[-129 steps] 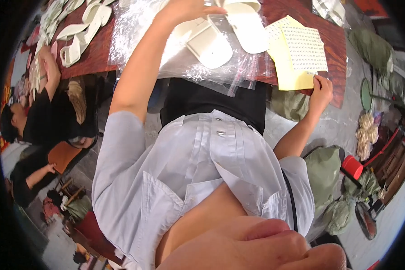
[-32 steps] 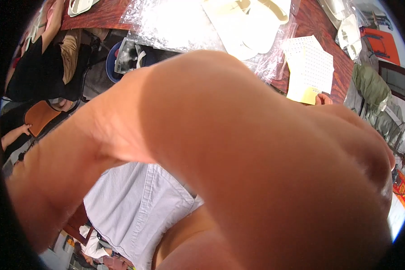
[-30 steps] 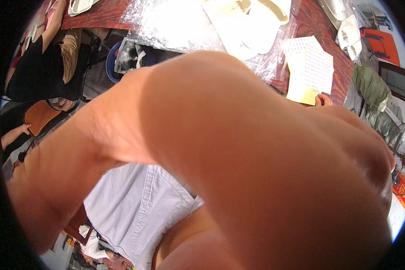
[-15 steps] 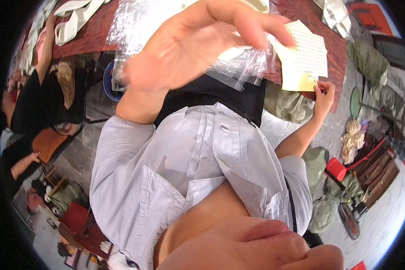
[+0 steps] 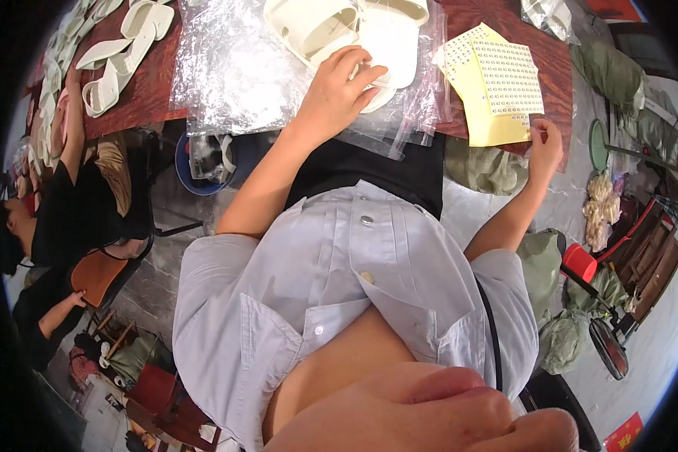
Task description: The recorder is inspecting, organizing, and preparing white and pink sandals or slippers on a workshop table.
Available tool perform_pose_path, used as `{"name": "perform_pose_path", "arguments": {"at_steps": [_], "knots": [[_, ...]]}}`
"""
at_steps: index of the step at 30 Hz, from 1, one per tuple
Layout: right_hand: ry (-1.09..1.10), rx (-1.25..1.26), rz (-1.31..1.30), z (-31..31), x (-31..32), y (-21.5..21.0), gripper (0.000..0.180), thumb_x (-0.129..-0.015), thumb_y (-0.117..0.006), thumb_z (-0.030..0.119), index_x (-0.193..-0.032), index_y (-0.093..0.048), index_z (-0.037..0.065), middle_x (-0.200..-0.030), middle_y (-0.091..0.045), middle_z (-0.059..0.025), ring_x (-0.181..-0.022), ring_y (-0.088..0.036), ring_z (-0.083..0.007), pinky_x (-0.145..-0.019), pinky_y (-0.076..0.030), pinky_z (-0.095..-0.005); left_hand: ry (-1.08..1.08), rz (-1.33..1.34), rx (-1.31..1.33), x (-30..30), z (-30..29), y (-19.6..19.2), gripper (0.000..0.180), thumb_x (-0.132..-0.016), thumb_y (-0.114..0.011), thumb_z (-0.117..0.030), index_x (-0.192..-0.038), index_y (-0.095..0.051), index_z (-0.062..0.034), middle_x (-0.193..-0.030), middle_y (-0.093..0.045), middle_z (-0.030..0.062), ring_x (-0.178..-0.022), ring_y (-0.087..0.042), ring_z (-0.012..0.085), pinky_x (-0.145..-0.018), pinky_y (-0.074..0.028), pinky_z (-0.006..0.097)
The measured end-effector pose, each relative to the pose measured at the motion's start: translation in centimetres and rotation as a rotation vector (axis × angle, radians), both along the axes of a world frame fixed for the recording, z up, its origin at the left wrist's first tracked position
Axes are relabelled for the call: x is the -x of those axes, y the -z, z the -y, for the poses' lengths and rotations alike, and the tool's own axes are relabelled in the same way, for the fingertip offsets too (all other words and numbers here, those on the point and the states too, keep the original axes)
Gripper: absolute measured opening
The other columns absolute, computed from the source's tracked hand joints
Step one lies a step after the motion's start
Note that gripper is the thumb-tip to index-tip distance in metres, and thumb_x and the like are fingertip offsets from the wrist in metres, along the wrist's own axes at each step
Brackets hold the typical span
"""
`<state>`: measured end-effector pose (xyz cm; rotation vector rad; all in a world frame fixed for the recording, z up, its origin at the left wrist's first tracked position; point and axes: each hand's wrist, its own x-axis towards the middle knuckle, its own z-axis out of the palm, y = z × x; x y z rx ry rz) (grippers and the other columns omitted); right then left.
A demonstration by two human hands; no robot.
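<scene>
Pair of cream-white plastic slippers (image 5: 398, 54) on clear plastic bags (image 5: 233, 87) atop a red-brown wooden bench (image 5: 556, 83); left hand (image 5: 334, 95) over them, fingers half-curled, hold unclear. Right hand (image 5: 548, 148): fingers pinching the lower corner of yellow paper label sheets (image 5: 497, 132).

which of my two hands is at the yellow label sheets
Your right hand, by the lower right corner of the yellow label sheets; your left hand is at the pale slippers instead.

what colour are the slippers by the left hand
The slippers are creamy white, clearest in the head view.
</scene>
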<state>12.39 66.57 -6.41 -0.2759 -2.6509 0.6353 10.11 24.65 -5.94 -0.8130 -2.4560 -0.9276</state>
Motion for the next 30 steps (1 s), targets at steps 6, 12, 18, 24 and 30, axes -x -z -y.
{"name": "perform_pose_path", "arguments": {"at_steps": [6, 12, 18, 24, 30], "knots": [[-0.123, 0.003, -0.018, -0.4, 0.3, 1.8, 0.013, -0.081, -0.069, 0.005, -0.094, -0.068, 0.003, -0.096, -0.064, -0.0116, -0.089, -0.059, -0.0284, -0.080, -0.047, -0.0384, -0.019, -0.085, 0.027, 0.1, 0.0, 1.4, 0.039, -0.075, -0.075, -0.006, -0.113, -0.069, -0.0123, -0.120, -0.057, 0.0100, -0.117, -0.054, 0.0320, -0.095, -0.047, 0.043], [-0.085, -0.090, 0.018, 0.2, -0.2, 1.0, 0.009, -0.086, -0.064, 0.006, -0.094, -0.063, 0.002, -0.095, -0.062, -0.0131, -0.094, -0.057, -0.0326, -0.083, -0.045, -0.0416, -0.110, -0.066, -0.154, -0.2, -0.1, 2.2, 0.045, -0.075, -0.079, -0.013, -0.119, -0.067, -0.0107, -0.122, -0.057, 0.0121, -0.122, -0.051, 0.0338, -0.100, -0.045, 0.044], [-0.103, -0.204, -0.195, 8.7, 0.3, -4.6, 0.009, -0.088, -0.063, 0.006, -0.095, -0.061, 0.001, -0.103, -0.061, -0.0146, -0.097, -0.055, -0.0342, -0.086, -0.044, -0.0434, -0.106, -0.036, -0.094, 0.2, 0.0, 2.6, 0.045, -0.076, -0.078, -0.013, -0.119, -0.066, -0.0104, -0.120, -0.059, 0.0105, -0.122, -0.050, 0.0346, -0.101, -0.045, 0.044], [-0.623, 0.265, -0.063, 19.6, 3.3, -5.2, 0.009, -0.082, -0.066, 0.001, -0.090, -0.062, 0.000, -0.108, -0.059, -0.0158, -0.105, -0.055, -0.0336, -0.092, -0.043, -0.0406, -0.115, -0.098, 0.036, 0.4, -0.2, 2.5, 0.045, -0.075, -0.074, -0.011, -0.118, -0.070, -0.0231, -0.119, -0.060, 0.0092, -0.120, -0.051, 0.0342, -0.101, -0.045, 0.045], [-0.615, -0.040, 0.049, 20.5, 6.0, -2.4, 0.013, -0.080, -0.068, 0.000, -0.092, -0.063, 0.000, -0.104, -0.058, -0.0179, -0.099, -0.054, -0.0337, -0.084, -0.045, -0.0408, -0.105, -0.055, 0.062, 0.2, -0.6, 2.6, 0.046, -0.076, -0.072, -0.012, -0.118, -0.070, -0.0301, -0.123, -0.056, 0.0074, -0.122, -0.049, 0.0318, -0.099, -0.044, 0.044]]}}
